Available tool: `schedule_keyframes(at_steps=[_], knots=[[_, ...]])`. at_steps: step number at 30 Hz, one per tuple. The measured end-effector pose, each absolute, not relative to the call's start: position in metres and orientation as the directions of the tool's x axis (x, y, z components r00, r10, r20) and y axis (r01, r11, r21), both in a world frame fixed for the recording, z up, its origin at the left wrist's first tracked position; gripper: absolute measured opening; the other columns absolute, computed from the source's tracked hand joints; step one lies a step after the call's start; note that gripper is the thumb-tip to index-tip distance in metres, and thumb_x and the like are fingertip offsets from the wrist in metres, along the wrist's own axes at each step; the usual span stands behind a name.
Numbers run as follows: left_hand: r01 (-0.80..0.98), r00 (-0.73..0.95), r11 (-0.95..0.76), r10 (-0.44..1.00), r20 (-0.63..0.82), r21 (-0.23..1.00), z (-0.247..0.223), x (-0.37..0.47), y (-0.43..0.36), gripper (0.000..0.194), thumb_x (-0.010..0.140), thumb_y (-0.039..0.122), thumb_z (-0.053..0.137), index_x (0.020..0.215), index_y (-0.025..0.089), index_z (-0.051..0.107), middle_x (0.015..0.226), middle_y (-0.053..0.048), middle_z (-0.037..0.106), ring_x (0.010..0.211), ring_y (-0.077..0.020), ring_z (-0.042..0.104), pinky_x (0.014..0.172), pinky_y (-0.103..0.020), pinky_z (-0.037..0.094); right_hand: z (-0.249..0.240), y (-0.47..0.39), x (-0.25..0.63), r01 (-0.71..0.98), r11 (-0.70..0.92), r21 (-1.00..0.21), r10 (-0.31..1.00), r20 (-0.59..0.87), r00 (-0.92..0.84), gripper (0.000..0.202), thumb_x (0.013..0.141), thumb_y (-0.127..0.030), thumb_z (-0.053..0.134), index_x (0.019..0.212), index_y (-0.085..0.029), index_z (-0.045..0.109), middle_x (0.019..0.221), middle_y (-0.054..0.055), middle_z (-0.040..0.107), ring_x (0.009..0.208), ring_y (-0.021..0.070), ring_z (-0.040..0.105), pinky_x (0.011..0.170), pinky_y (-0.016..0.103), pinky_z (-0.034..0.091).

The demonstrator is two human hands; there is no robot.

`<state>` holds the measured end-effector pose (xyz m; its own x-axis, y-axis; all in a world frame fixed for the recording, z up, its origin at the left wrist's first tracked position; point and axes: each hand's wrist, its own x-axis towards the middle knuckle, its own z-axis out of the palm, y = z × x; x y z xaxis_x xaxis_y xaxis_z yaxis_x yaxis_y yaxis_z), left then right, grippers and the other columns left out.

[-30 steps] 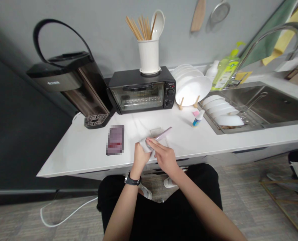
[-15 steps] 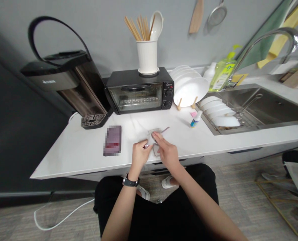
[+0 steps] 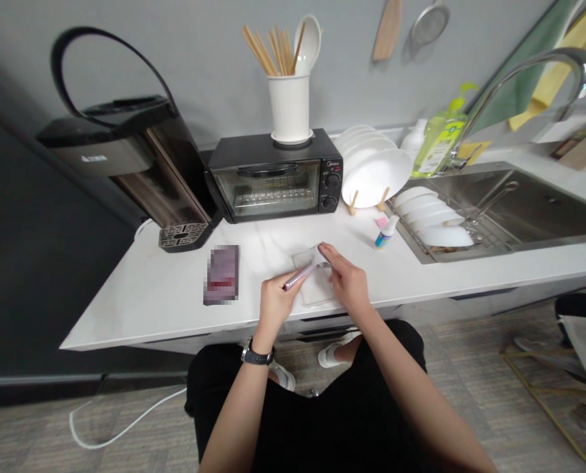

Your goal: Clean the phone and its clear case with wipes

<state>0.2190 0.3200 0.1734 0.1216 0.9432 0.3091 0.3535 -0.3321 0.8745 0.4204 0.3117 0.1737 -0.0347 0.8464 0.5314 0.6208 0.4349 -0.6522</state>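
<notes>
My left hand [image 3: 279, 294] is closed on a slim mauve phone [image 3: 299, 278], tilted so that mostly its shiny edge shows. My right hand [image 3: 346, 276] is closed at the phone's far end, its fingers around a small white wipe [image 3: 317, 255] pressed to the phone. Fingers partly hide the wipe. Under both hands a clear phone case [image 3: 317, 289] lies on the white counter [image 3: 175, 315]. Left of my left hand lies a flat purple item [image 3: 223, 274], blurred out by pixels. A small spray bottle [image 3: 385, 232] with a blue label stands to the right.
Behind the hands stand a black toaster oven [image 3: 273, 177] and a white utensil holder [image 3: 290, 108] on top. A water dispenser [image 3: 169, 171] is at left. White plates [image 3: 376, 180] in a wooden rack, green soap [image 3: 435, 148] and a sink [image 3: 519, 246] with bowls are at right.
My right hand has moved right, away from my left. The phone has tilted, showing more of its edge, and more of the clear case is uncovered.
</notes>
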Motion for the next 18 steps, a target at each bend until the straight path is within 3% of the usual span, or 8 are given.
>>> schedule_keyframes(at_steps=[4, 7, 10, 14, 18], knots=[[0.373, 0.113, -0.350, 0.936, 0.332, 0.859, 0.174, 0.221, 0.319, 0.027, 0.094, 0.036, 0.072, 0.112, 0.020, 0.084, 0.103, -0.005, 0.085, 0.078, -0.0190, 0.074, 0.072, -0.026, 0.056, 0.172, 0.319, 0.422, 0.625, 0.437, -0.646, 0.841, 0.540, -0.030, 0.086, 0.082, 0.008, 0.043, 0.158, -0.032, 0.052, 0.162, -0.003, 0.054, 0.149, 0.0189, 0.053, 0.116, 0.036, 0.056], [0.423, 0.071, -0.328, 0.941, 0.330, 0.845, 0.173, 0.221, 0.320, 0.022, 0.089, 0.034, 0.074, 0.083, 0.015, 0.082, 0.074, -0.002, 0.079, 0.062, -0.0154, 0.066, 0.060, -0.023, 0.050, 0.172, 0.306, 0.396, 0.600, 0.490, -0.633, 0.829, 0.550, -0.097, 0.086, 0.084, 0.007, 0.042, 0.161, -0.032, 0.046, 0.164, -0.001, 0.052, 0.148, 0.0185, 0.055, 0.117, 0.036, 0.054], [0.418, 0.029, -0.297, 0.949, 0.314, 0.859, 0.173, 0.219, 0.320, 0.026, 0.084, 0.023, 0.069, 0.059, 0.016, 0.067, 0.053, 0.001, 0.064, 0.051, -0.0125, 0.057, 0.050, -0.021, 0.041, 0.174, 0.286, 0.364, 0.547, 0.576, -0.608, 0.799, 0.560, -0.219, 0.087, 0.086, 0.006, 0.042, 0.165, -0.031, 0.039, 0.164, 0.000, 0.051, 0.148, 0.0181, 0.054, 0.119, 0.035, 0.053], [0.312, 0.059, -0.335, 0.941, 0.334, 0.889, 0.172, 0.217, 0.320, 0.016, 0.085, 0.017, 0.060, 0.074, 0.016, 0.071, 0.071, -0.003, 0.074, 0.065, -0.0158, 0.068, 0.057, -0.022, 0.048, 0.174, 0.272, 0.345, 0.514, 0.624, -0.588, 0.772, 0.565, -0.290, 0.090, 0.086, 0.007, 0.041, 0.166, -0.033, 0.036, 0.165, -0.002, 0.050, 0.149, 0.0168, 0.054, 0.122, 0.036, 0.050], [0.373, 0.054, -0.315, 0.946, 0.319, 0.873, 0.172, 0.217, 0.322, 0.021, 0.083, 0.023, 0.070, 0.063, 0.015, 0.069, 0.059, -0.001, 0.068, 0.055, -0.0141, 0.061, 0.053, -0.022, 0.045, 0.170, 0.284, 0.368, 0.538, 0.582, -0.610, 0.799, 0.553, -0.237, 0.094, 0.080, 0.010, 0.037, 0.162, -0.034, 0.044, 0.163, -0.006, 0.052, 0.145, 0.0145, 0.058, 0.115, 0.030, 0.055]])
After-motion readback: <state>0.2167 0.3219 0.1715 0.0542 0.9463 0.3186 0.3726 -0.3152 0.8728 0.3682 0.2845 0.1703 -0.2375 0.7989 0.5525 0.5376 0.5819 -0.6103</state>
